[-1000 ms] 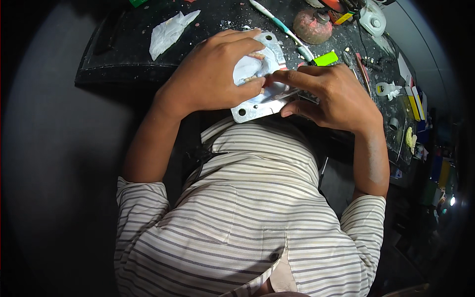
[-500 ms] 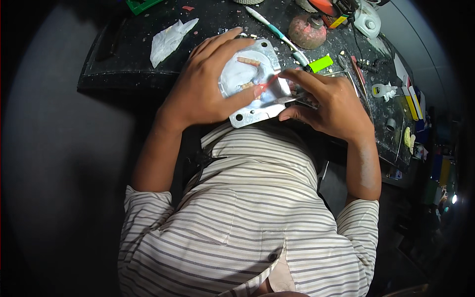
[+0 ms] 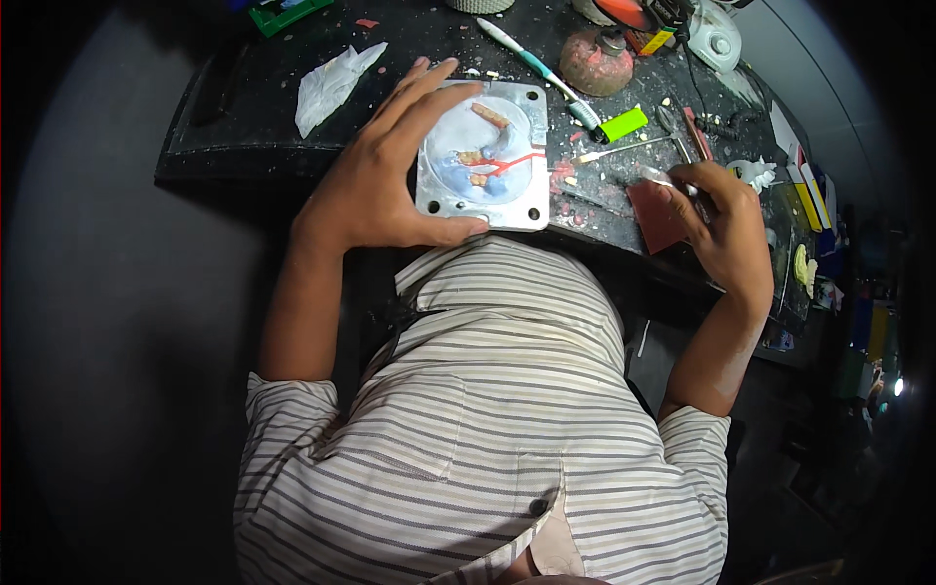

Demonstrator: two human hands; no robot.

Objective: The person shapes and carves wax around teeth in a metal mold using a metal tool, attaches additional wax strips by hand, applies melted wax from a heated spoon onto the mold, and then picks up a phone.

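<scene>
My left hand [image 3: 375, 180] grips a square metal dental flask half [image 3: 534, 210] by its left side, fingers over the far edge and thumb along the near one. White plaster [image 3: 458, 127] fills its round middle. Set in it are denture teeth [image 3: 490, 116] and smaller tooth pieces near the centre. Red wax strips [image 3: 507, 166] branch across the plaster to the right rim. Off to the right, my right hand [image 3: 726, 219] is closed round a shiny metal-bladed tool [image 3: 655, 175], its handle hidden by the fingers. Below that blade lies a pink wax sheet [image 3: 655, 219].
Beyond the flask lie a white and teal toothbrush [image 3: 531, 63], a green lighter [image 3: 624, 124] and a pink-stained round burner [image 3: 595, 66]. A thin metal instrument [image 3: 624, 148] rests near my right hand. Crumpled tissue [image 3: 336, 90] sits at the left. Wax and plaster crumbs litter the black bench.
My right hand has drawn back from the flask, moving right with the bladed tool to above the wax sheet. The flask has turned flatter, and my left thumb has left the plaster for its near edge.
</scene>
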